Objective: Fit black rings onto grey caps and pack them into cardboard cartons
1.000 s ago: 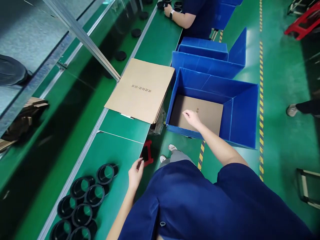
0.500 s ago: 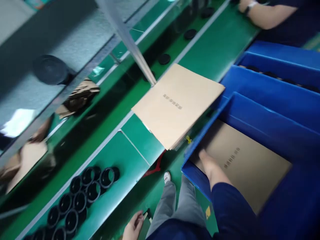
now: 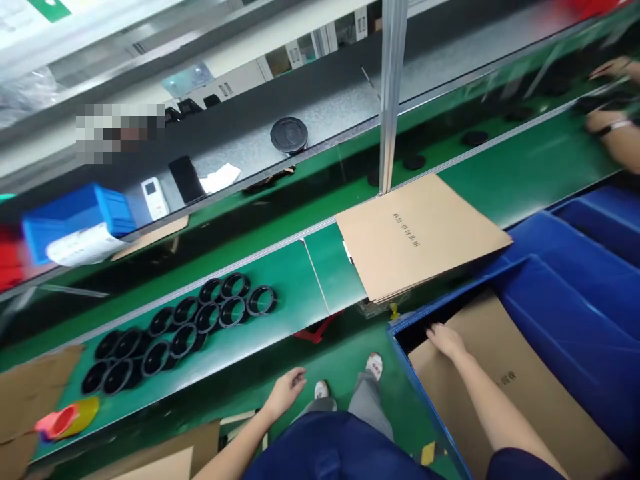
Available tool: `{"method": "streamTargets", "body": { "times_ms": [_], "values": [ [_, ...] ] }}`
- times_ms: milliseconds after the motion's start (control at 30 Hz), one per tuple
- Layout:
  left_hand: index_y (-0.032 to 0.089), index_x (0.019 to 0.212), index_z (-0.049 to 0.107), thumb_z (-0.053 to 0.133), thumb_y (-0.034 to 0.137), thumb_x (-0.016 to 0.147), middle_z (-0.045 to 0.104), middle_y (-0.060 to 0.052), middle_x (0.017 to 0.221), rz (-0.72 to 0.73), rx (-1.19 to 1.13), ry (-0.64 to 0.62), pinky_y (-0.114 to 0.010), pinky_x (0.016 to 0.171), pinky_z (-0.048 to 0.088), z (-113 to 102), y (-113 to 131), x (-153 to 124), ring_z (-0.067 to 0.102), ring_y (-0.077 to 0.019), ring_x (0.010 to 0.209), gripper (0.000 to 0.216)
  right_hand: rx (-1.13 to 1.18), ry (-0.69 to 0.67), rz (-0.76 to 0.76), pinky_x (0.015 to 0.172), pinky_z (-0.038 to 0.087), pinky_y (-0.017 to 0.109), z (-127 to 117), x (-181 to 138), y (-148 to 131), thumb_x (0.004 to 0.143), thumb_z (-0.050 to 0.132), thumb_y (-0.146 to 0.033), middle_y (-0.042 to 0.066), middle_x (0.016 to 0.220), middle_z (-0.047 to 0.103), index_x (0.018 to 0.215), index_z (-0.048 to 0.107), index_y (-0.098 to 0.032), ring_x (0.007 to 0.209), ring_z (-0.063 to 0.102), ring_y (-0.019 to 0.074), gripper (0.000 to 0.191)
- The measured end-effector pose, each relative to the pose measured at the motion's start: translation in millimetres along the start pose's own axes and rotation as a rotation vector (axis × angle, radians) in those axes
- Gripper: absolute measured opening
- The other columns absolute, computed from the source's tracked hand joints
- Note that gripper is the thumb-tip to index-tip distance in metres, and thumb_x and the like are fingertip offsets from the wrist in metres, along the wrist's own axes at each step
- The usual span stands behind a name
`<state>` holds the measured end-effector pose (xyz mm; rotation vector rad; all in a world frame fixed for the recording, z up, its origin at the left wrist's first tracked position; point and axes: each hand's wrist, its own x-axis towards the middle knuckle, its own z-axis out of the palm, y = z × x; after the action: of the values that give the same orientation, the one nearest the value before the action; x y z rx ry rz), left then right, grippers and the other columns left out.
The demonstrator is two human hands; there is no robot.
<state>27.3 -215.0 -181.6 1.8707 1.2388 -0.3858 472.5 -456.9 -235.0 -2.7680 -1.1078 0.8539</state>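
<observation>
My right hand (image 3: 447,340) reaches into a blue bin (image 3: 417,407), its fingers bent over the upper left edge of a brown cardboard sheet (image 3: 535,393) with dark print. The fingertips are partly hidden at that edge. My left hand (image 3: 287,393) hangs over the floor in front of the bench, fingers loosely bent, with nothing seen in it. Between the hands and farther off, a stack of printed cardboard sheets (image 3: 425,233) lies across the green bench. Several black rings (image 3: 207,317) stand in rows on the bench to the left.
A metal post (image 3: 393,100) rises behind the stack. The shelf (image 3: 330,113) holds a black round part (image 3: 289,135), a phone (image 3: 186,180) and a small blue bin (image 3: 80,217). Colored tape rolls (image 3: 70,420) lie at left. A co-worker's hands (image 3: 607,120) are at far right.
The view has swung left and up. My right hand has shifted to the sheet's upper edge, and the sheet lies turned in view. My left hand shows more fully.
</observation>
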Motion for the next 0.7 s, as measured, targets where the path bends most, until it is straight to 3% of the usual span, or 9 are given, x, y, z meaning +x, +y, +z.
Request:
{"method": "streamTargets", "body": {
  "times_ms": [67,167,333,433,533,600,700],
  "values": [
    [0.018,0.108,0.073,0.052,0.030,0.081,0.076,-0.008,0.097,0.062,-0.031,-0.003,-0.028,0.089,0.053,-0.7,-9.8,6.6,0.071,-0.0209,0.092,0.036,-0.032,0.010,0.043,0.062,0.044,0.029,-16.1,-27.8,5.1,0.096,0.043,-0.024,0.008,0.093,0.074,0.078,0.067,-0.022,0.080,0.072,0.0222,0.030],
    [0.017,0.107,0.073,0.052,0.026,0.082,0.076,-0.007,0.094,0.141,-0.049,-0.024,-0.027,0.087,0.053,1.3,-30.8,12.4,0.072,-0.0198,0.089,0.033,-0.092,0.142,0.101,0.064,0.039,0.029,-56.9,-79.8,4.4,0.094,0.040,-0.026,0.006,0.088,0.071,0.072,0.056,-0.023,0.079,0.068,0.0213,0.027],
    [0.015,0.107,0.073,0.053,0.017,0.086,0.077,-0.007,0.098,0.159,-0.038,-0.035,-0.024,0.087,0.051,9.7,-69.4,11.5,0.072,-0.0182,0.091,0.030,-0.206,0.445,0.170,0.064,0.034,0.030,-171.1,-192.8,-30.8,0.088,0.046,-0.034,0.003,0.076,0.063,0.064,0.045,-0.022,0.071,0.059,0.0186,0.026],
    [0.013,0.111,0.073,0.055,0.014,0.088,0.077,-0.009,0.103,0.134,-0.077,-0.035,-0.023,0.089,0.050,17.8,-93.8,6.3,0.073,-0.0183,0.095,0.030,-0.279,0.606,0.111,0.064,0.033,0.028,-245.0,-252.8,-88.4,0.084,0.047,-0.036,0.002,0.069,0.057,0.061,0.041,-0.021,0.066,0.054,0.0159,0.028],
    [0.013,0.112,0.074,0.056,0.012,0.088,0.078,-0.009,0.105,0.101,-0.123,-0.028,-0.022,0.092,0.050,26.9,-118.3,-3.6,0.073,-0.0188,0.099,0.030,-0.399,0.696,-0.007,0.062,0.030,0.027,-298.6,-286.0,-166.3,0.084,0.047,-0.034,0.001,0.063,0.052,0.060,0.038,-0.021,0.062,0.048,0.0138,0.028],
    [0.014,0.112,0.074,0.056,0.013,0.089,0.078,-0.008,0.106,0.074,-0.152,-0.011,-0.022,0.092,0.050,31.0,-134.2,-13.0,0.074,-0.0188,0.101,0.030,-0.553,0.707,-0.123,0.062,0.027,0.027,-318.7,-287.8,-220.1,0.086,0.047,-0.031,0.002,0.066,0.055,0.062,0.040,-0.021,0.065,0.047,0.0134,0.028],
    [0.016,0.112,0.075,0.056,0.014,0.090,0.078,-0.007,0.106,0.020,-0.197,0.035,-0.020,0.090,0.052,32.0,-158.5,-30.0,0.074,-0.0182,0.100,0.029,-0.794,0.611,-0.273,0.063,0.023,0.027,-325.8,-258.2,-292.1,0.092,0.045,-0.028,0.008,0.081,0.066,0.068,0.054,-0.018,0.073,0.052,0.0132,0.028]
  ]
}}
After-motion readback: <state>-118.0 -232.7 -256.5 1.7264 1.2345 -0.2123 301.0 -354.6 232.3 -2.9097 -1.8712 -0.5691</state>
